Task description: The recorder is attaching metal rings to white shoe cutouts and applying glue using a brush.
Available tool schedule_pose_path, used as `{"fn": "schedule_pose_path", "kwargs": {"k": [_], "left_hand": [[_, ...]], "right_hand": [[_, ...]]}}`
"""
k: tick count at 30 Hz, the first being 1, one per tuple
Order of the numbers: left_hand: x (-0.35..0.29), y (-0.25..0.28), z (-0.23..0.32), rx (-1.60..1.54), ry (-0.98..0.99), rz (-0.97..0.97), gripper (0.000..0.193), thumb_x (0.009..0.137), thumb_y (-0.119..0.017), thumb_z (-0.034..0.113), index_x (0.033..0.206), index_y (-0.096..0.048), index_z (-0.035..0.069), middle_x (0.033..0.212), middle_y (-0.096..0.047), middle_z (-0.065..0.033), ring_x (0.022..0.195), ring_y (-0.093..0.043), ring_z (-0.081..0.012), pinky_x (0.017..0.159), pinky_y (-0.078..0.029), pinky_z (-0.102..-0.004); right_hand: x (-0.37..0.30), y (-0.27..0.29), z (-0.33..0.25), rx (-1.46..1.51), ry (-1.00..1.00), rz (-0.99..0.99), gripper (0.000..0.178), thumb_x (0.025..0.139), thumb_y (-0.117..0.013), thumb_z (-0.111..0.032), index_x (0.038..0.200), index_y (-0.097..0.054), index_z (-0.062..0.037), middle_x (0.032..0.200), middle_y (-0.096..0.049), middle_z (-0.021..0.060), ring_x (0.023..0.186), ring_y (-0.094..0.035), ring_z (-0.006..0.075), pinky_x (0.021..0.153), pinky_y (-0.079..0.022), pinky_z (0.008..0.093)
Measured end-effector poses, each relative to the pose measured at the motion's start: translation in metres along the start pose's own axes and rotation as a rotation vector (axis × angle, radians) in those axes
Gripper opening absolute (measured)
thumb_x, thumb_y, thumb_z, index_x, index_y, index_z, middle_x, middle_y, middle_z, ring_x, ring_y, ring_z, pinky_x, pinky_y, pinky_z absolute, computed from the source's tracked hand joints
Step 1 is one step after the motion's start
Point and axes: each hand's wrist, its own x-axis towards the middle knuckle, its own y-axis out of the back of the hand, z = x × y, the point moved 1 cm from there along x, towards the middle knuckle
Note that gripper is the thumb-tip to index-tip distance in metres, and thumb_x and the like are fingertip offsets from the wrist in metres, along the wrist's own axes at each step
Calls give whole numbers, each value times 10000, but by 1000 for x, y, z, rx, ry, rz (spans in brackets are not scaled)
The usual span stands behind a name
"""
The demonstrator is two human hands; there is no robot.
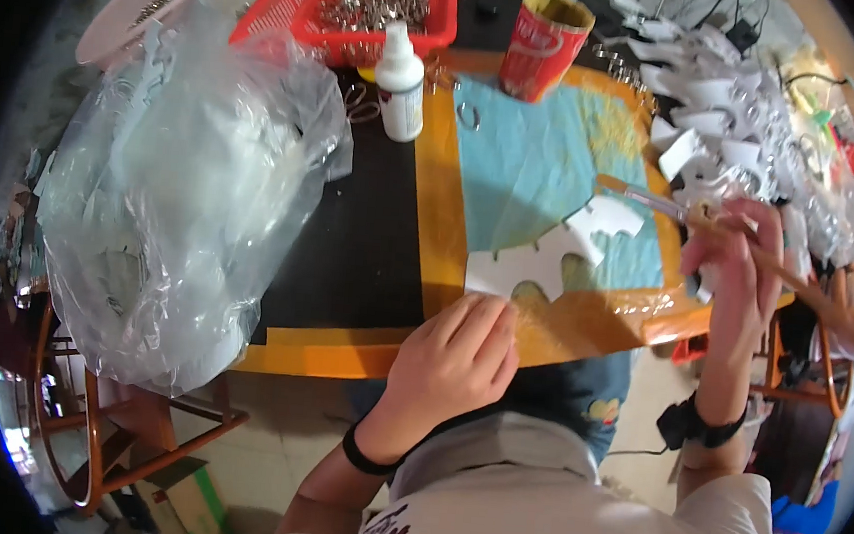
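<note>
A white flat piece with a scalloped, bat-wing-like edge [522,267] lies across the light blue sheet [521,159] on the table. My left hand [455,355] is closed at its near left end, fingertips pinching or pressing that corner; the thumb is mostly hidden. In my right hand [744,257] is a paintbrush [653,199] with a wooden handle, held between the fingers. Its flat bristles point left, just above the far right end of the white piece. Around the sheet runs a border of brown tape [439,238].
A big clear plastic bag [193,178] fills the table's left side. Behind stand a white bottle [399,84], a red basket of small metal parts [442,12] and a red tin [547,46]. A metal ring [469,116] lies on the sheet. White pieces [709,119] pile up at right.
</note>
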Motion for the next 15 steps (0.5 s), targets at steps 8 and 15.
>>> {"fn": "schedule_pose_path", "kwargs": {"k": [8, 15], "left_hand": [[-5, -4, -1, -31, -23, -33, 220, 683, -644, 68, 896, -676, 24, 969, -660, -84, 918, -665, -228, 769, -562, -301], [-9, -1, -2, -1, -46, -20, 224, 699, -650, 104, 907, -677, 23, 995, -661, -78, 908, -660, -214, 756, -558, -294]], "right_hand": [[-69, -44, 12, -216, 158, -272, 147, 909, -596, -127, 929, -533, 4, 703, -664, 117, 631, -674, 183, 575, -528, 282], [-68, -59, 16, -242, 128, -262, 133, 904, -602, -114, 931, -538, -1, 701, -671, 103, 628, -678, 185, 579, -532, 276]]}}
